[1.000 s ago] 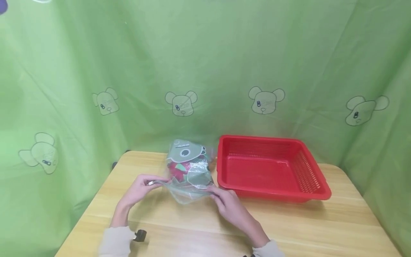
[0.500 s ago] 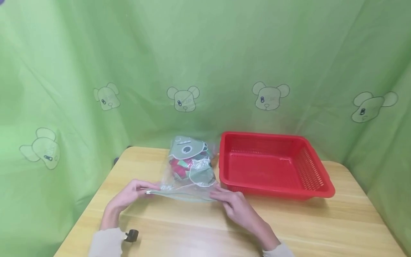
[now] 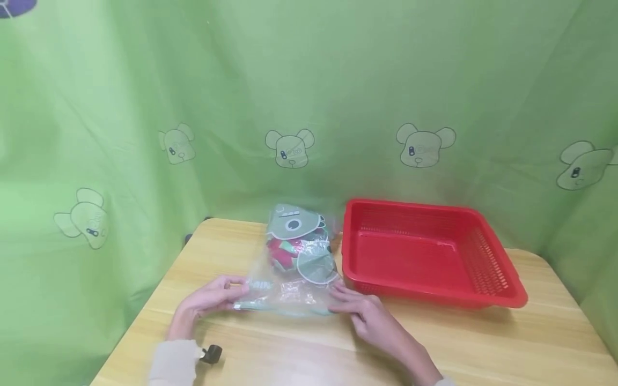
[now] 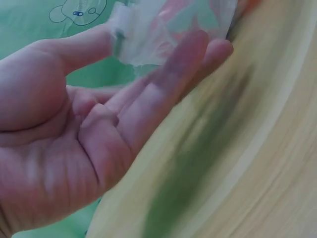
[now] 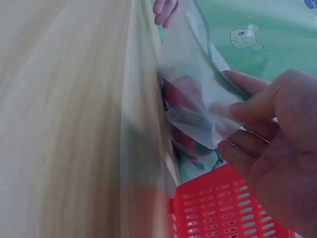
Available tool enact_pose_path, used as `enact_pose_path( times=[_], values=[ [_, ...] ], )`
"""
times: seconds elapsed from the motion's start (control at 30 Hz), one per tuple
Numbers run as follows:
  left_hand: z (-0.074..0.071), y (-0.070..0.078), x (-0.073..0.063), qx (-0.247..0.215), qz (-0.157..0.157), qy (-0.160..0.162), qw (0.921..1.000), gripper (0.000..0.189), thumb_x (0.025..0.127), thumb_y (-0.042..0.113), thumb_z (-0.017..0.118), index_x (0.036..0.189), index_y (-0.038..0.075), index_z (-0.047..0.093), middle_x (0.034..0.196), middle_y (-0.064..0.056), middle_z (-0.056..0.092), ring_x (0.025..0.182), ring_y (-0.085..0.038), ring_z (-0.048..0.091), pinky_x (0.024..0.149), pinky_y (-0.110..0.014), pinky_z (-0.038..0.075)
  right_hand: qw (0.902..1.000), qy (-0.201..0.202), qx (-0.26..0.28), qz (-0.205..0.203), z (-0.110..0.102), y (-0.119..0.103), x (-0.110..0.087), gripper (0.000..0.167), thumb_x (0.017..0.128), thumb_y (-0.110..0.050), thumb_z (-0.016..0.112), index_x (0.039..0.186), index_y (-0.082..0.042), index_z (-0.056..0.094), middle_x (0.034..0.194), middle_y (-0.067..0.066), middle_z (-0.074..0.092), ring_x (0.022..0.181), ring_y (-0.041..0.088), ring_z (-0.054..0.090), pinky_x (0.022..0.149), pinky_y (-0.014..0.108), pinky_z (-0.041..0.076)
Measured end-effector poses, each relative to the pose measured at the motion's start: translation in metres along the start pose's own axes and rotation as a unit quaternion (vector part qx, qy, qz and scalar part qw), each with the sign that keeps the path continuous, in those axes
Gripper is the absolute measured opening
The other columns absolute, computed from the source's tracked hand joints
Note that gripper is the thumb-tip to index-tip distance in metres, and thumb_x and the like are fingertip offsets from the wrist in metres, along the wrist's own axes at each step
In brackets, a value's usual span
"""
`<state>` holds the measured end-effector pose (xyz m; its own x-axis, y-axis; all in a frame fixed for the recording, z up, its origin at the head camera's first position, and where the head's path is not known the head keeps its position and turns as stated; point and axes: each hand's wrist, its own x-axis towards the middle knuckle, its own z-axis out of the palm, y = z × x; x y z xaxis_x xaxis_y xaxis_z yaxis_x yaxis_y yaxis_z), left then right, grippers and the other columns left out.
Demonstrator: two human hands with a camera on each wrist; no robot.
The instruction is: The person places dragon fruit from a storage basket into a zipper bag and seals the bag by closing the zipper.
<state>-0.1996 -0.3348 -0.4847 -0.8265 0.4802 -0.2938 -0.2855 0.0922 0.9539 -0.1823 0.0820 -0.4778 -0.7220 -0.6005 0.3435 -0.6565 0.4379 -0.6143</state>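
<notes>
A clear slider zip bag (image 3: pixel 289 295) with a grey-green cartoon print lies on the table, its mouth toward the person. Red and green contents (image 3: pixel 285 254) show through the plastic; their kind is unclear. At the mouth's left corner, by the white slider (image 3: pixel 237 306), my left hand (image 3: pixel 210 297) pinches the bag between thumb and fingers. My right hand (image 3: pixel 372 319) pinches the right corner, thumb on one face and fingers behind, as the right wrist view of the bag (image 5: pixel 195 94) shows. Between both hands the zip strip is stretched nearly straight.
A red plastic basket (image 3: pixel 410 262) with slotted walls stands just right of the bag. Beneath everything is a light wooden table (image 3: pixel 289 354). A green curtain (image 3: pixel 338 80) with bear-head prints hangs behind and at both sides.
The bag's mouth, bunched and lifted a second ago, is now drawn out flat and lower, with both hands still at its corners. The head view has turned slightly left.
</notes>
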Motion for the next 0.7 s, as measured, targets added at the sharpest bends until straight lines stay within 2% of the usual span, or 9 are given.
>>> enact_pose_path(
  times=[0.07,0.17,0.37,0.47,0.7],
  values=[
    [0.0008,-0.0035,0.0039,-0.017,0.005,-0.018,0.9997,0.040,0.103,0.006,0.058,0.139,-0.011,0.051,0.114,-0.010,0.073,0.102,-0.019,0.070,0.095,-0.037,0.057,1.0000,-0.006,-0.004,-0.003,-0.0007,0.0007,-0.0031,0.046,0.084,0.020,0.060,0.114,-0.009,0.079,0.137,0.012,0.065,0.135,0.037,0.051,0.105,0.055,0.039],
    [-0.0003,-0.0049,0.0048,-0.032,0.007,-0.013,0.9994,0.036,0.100,0.001,0.059,0.135,-0.011,0.054,0.108,-0.007,0.074,0.093,-0.015,0.071,0.087,-0.030,0.059,0.9998,-0.019,-0.003,-0.005,-0.0019,0.0016,-0.0044,0.041,0.085,0.017,0.063,0.112,-0.009,0.080,0.135,0.012,0.066,0.134,0.037,0.052,0.106,0.055,0.038],
    [-0.0014,-0.0030,0.0057,-0.041,0.008,-0.004,0.9991,0.045,0.099,0.001,0.062,0.140,-0.013,0.050,0.115,-0.014,0.074,0.099,-0.019,0.072,0.088,-0.031,0.059,0.9993,-0.030,-0.008,-0.021,-0.0040,0.0036,-0.0050,0.038,0.083,0.016,0.069,0.109,-0.008,0.080,0.129,0.013,0.069,0.130,0.037,0.056,0.104,0.057,0.039],
    [-0.0008,-0.0034,0.0057,-0.034,0.007,0.001,0.9994,0.044,0.098,0.001,0.064,0.137,-0.013,0.052,0.113,-0.015,0.074,0.096,-0.019,0.073,0.086,-0.032,0.060,0.9993,-0.028,-0.006,-0.024,-0.0040,0.0054,-0.0061,0.036,0.082,0.015,0.072,0.108,-0.007,0.080,0.130,0.015,0.068,0.128,0.038,0.058,0.102,0.056,0.042],
    [0.0034,-0.0061,0.0082,-0.019,0.000,0.029,0.9994,0.033,0.095,0.000,0.068,0.127,-0.009,0.064,0.107,-0.015,0.076,0.090,-0.019,0.073,0.083,-0.033,0.061,0.9977,-0.052,0.009,0.041,-0.0063,0.0066,-0.0098,0.027,0.083,0.001,0.081,0.109,-0.007,0.080,0.135,0.016,0.064,0.127,0.033,0.060,0.103,0.048,0.044]
  ],
)
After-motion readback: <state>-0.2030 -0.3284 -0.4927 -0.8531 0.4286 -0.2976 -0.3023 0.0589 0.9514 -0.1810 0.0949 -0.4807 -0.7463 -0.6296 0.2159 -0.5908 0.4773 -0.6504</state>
